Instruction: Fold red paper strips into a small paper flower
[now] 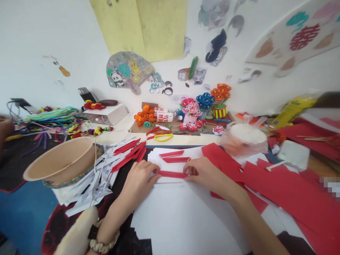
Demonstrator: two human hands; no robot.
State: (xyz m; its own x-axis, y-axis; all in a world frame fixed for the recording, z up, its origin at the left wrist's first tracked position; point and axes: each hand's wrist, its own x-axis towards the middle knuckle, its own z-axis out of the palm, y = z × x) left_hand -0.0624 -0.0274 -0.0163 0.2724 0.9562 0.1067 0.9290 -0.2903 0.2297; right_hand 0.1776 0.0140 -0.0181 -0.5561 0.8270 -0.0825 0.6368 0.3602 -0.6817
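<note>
A red paper strip [172, 174] lies crosswise between my two hands, over a stack of white paper [170, 212]. My left hand [142, 177] pinches its left end, with the fingers closed. At the strip's right end, my right hand [203, 173] is closed in the same way. Just beyond, two folded red strips [176, 160] with slanted ends rest on the white sheets. More folded red strips [130, 154] are heaped to the left of my left hand, beside many white folded strips [99, 177]. Large red paper sheets [281, 191] spread out right of my right forearm.
A beige bowl [60, 159] stands at the left. Yellow-handled scissors [163, 136] lie on the ledge before pipe-cleaner flowers [205, 102]. A lidded plastic tub [248, 134] sits at the back right. Another person's hand [5, 127] shows at the far left edge.
</note>
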